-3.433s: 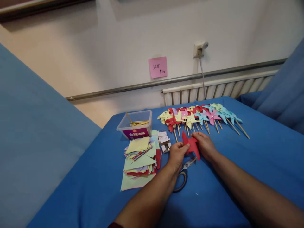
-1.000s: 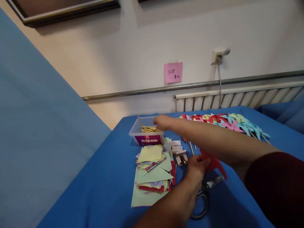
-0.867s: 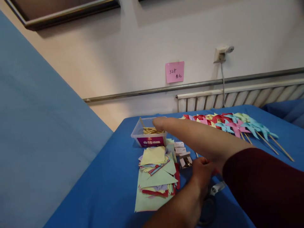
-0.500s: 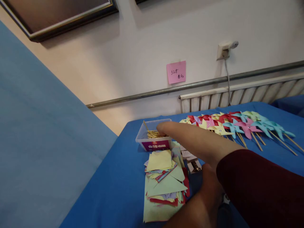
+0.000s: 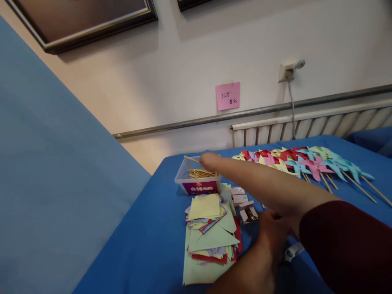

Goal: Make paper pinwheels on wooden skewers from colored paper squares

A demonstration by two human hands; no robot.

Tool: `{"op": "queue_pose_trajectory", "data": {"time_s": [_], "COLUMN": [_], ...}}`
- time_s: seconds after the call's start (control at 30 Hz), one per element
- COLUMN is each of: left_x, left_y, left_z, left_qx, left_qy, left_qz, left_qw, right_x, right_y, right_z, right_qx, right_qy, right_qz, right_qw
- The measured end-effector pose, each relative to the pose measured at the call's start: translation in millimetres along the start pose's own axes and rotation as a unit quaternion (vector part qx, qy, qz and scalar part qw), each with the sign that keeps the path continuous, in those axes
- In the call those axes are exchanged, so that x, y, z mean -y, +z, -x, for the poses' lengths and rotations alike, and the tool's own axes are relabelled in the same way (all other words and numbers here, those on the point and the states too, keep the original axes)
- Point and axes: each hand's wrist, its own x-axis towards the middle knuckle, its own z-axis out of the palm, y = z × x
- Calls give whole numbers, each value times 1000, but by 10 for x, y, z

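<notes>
Blue-clothed table: right hand pinches a wooden stick over the far clear box; left hand, grip hidden, rests near. Crossing forearm could sweep the paper stack.

We count two hands: the right hand and the left hand. We see one clear plastic box of wooden sticks, too many to count, one heap of coloured paper squares, one row of finished pinwheels that overlap too much to number, three small white boxes and one pink note.
</notes>
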Motion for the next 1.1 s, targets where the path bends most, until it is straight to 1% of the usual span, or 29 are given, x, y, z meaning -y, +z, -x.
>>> {"op": "queue_pose_trajectory", "data": {"time_s": [0.03, 0.07, 0.1, 0.17, 0.2, 0.23, 0.3, 0.37, 0.4, 0.43, 0.5, 0.53, 0.57, 0.6, 0.63, 0.73, 0.83, 0.9, 0.93, 1.0, 1.1], "left_x": [33, 66, 96, 138, 146, 145, 120, 77, 53, 29, -17, -38, -56, -73, -89, -144, -233, -307, -342, -392, -394], "left_y": [-11, -25, -42, -77, -92, -104, -118, -122, -122, -122, -120, -118, -116, -113, -109, -83, -27, 26, 54, 102, 117], "left_z": [-25, -50, -74, -111, -124, -135, -148, -150, -147, -140, -120, -108, -95, -84, -74, -51, -28, -16, -14, -26, -87], "left_qx": [-15, -19, -14, -19, -27, -33, -33, -26, -19, -13, -12, -4, -10, -17, -22, -37, -73, -93, -100, -113, -136], "left_qy": [11, 2, 1, 8, 18, 28, 34, 41, 43, 47, 55, 49, 51, 56, 61, 78, 74, 77, 85, 105, 132], "left_qz": [-12, -12, 9, 27, 16, 10, 0, -11, -17, -23, -36, -38, -37, -35, -30, -27, -23, -17, -10, 1, 10], "left_qw": [1000, 1000, 1000, 999, 999, 999, 999, 999, 999, 999, 998, 998, 998, 998, 997, 996, 994, 993, 991, 988, 982], "right_x": [-9, -25, -49, -126, -179, -241, -387, -559, -652, -748, -941, -1033, -1118, -1194, -1259, -1377, -1405, -1403, -1400, -1390, -1345], "right_y": [-75, -153, -233, -374, -426, -461, -473, -408, -354, -291, -151, -84, -23, 28, 65, 94, 36, 8, 9, 55, 213], "right_z": [82, 185, 316, 663, 877, 1109, 1591, 2027, 2209, 2362, 2586, 2664, 2727, 2778, 2822, 2938, 3030, 3059, 3059, 3030, 2945], "right_qx": [-28, -55, -80, -121, -153, -181, -235, -313, -340, -365, -377, -386, -394, -393, -380, -318, -255, -227, -224, -243, -273], "right_qy": [-6, -10, -12, -18, -32, -37, -11, 13, 24, 33, 56, 62, 65, 64, 60, 34, 3, -10, -9, 11, 32], "right_qz": [-19, -38, -59, -119, -234, -330, -451, -505, -523, -555, -622, -642, -656, -669, -679, -696, -704, -710, -710, -701, -674], "right_qw": [999, 998, 995, 985, 960, 926, 861, 804, 781, 747, 684, 660, 640, 628, 626, 642, 662, 667, 667, 670, 686]}}
